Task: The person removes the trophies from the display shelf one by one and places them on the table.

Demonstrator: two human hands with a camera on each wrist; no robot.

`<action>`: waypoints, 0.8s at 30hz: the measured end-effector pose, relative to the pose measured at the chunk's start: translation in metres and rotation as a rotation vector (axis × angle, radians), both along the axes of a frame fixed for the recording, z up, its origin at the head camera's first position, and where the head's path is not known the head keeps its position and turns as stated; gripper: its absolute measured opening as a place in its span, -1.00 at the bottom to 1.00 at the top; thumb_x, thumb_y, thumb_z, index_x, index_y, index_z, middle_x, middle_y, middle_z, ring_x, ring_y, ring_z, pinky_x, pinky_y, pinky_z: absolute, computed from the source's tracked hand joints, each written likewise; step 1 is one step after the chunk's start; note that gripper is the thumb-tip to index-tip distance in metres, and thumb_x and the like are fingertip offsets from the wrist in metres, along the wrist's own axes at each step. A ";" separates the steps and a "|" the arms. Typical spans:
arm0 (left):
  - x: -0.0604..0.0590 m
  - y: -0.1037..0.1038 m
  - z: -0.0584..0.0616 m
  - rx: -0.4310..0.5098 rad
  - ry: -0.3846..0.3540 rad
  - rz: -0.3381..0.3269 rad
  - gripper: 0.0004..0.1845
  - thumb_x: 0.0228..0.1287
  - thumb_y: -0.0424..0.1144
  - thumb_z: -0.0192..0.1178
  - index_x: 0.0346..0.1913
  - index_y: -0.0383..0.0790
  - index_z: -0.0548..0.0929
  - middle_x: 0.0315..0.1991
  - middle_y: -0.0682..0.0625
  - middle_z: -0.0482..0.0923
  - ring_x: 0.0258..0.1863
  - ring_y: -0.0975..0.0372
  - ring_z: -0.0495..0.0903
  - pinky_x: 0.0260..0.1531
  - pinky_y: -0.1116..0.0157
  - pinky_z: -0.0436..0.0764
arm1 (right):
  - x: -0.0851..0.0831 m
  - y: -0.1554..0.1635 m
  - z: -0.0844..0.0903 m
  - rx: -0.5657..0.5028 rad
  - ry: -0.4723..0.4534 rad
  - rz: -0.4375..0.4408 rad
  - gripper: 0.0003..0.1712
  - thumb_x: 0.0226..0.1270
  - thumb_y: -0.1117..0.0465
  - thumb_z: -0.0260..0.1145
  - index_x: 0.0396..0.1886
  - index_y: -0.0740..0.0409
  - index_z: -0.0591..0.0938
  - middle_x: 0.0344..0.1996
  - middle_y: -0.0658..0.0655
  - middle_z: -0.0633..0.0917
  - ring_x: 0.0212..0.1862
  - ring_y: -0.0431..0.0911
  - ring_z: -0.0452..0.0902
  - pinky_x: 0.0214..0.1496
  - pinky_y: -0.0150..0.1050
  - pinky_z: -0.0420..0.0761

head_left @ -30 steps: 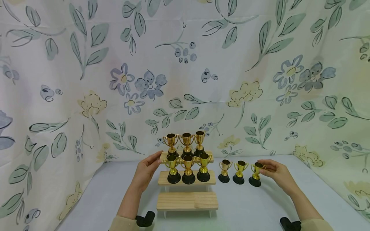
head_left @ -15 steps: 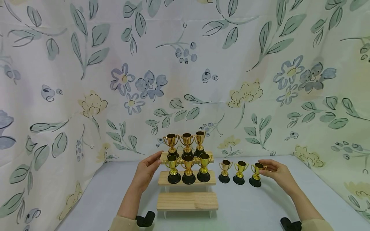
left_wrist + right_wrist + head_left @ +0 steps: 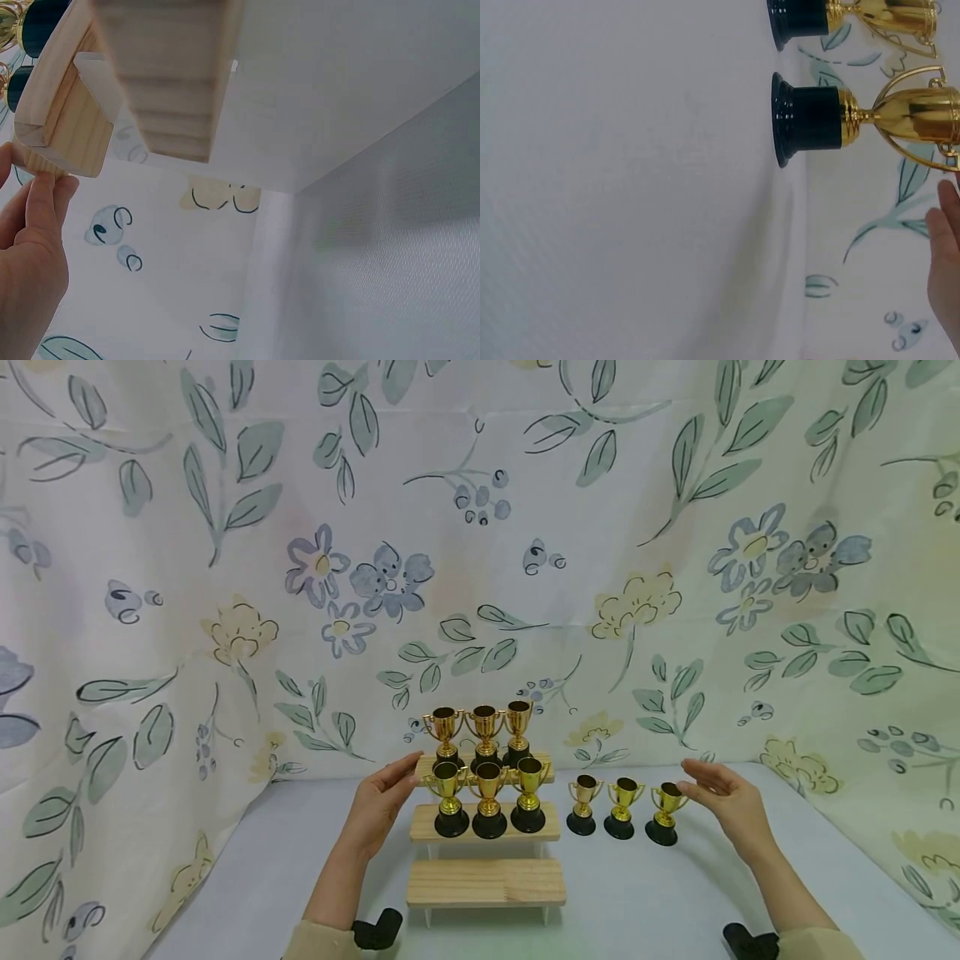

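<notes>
My left hand (image 3: 382,802) grips the left end of the top board (image 3: 545,770) of a three-step wooden display stand (image 3: 486,882); in the left wrist view the fingers (image 3: 41,199) are at the board's end. Three gold trophy cups (image 3: 485,723) with black bases stand on the top step, three more trophy cups (image 3: 489,787) on the middle one. My right hand (image 3: 731,802), fingers loosely extended, is just right of the rightmost trophy cup (image 3: 665,814) on the table. In the right wrist view that trophy cup (image 3: 817,118) stands upright, fingertips near its handle.
Two more small trophy cups, one pinkish gold (image 3: 582,806) and one yellow gold (image 3: 622,810), stand in a row between the stand and the right hand. A floral curtain (image 3: 480,568) hangs behind the white table (image 3: 637,902). Both wrists wear black camera mounts (image 3: 378,929).
My right hand has let go of the rightmost trophy cup's handle and moved slightly right, away from it. The trophy cup stays standing. My left hand has not moved.
</notes>
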State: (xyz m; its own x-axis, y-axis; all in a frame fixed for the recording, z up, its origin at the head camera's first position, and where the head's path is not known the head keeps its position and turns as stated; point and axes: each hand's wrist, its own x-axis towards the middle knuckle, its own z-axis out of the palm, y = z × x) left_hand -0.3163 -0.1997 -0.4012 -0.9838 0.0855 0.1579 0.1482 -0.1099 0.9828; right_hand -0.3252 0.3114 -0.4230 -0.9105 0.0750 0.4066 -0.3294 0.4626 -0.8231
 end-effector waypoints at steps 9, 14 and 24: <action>0.000 0.001 0.001 0.020 0.004 -0.001 -0.48 0.47 -0.45 0.02 0.45 -0.31 0.33 0.51 -0.23 0.19 0.12 0.64 0.51 0.19 0.64 0.50 | 0.000 -0.021 0.012 -0.342 0.142 0.054 -0.51 0.27 0.34 0.39 0.18 0.37 0.55 -0.11 -0.40 0.73 0.00 -0.55 0.60 0.00 -0.76 0.56; 0.001 0.001 0.000 0.015 0.005 0.000 -0.47 0.46 -0.43 0.04 0.45 -0.31 0.32 0.51 -0.20 0.21 0.12 0.65 0.50 0.19 0.64 0.50 | 0.003 -0.039 0.024 -0.372 0.172 0.066 -0.51 0.28 0.36 0.37 0.20 0.37 0.54 -0.08 -0.35 0.74 0.01 -0.48 0.63 -0.01 -0.70 0.60; 0.000 0.000 0.002 -0.009 -0.002 -0.002 -0.45 0.45 -0.37 0.09 0.46 -0.27 0.32 0.50 -0.09 0.25 0.50 0.16 0.22 0.21 0.63 0.49 | 0.013 -0.080 0.050 -0.407 0.177 0.289 -0.54 0.36 0.40 0.27 0.23 0.45 0.48 -0.01 -0.21 0.75 0.05 -0.36 0.68 0.07 -0.57 0.66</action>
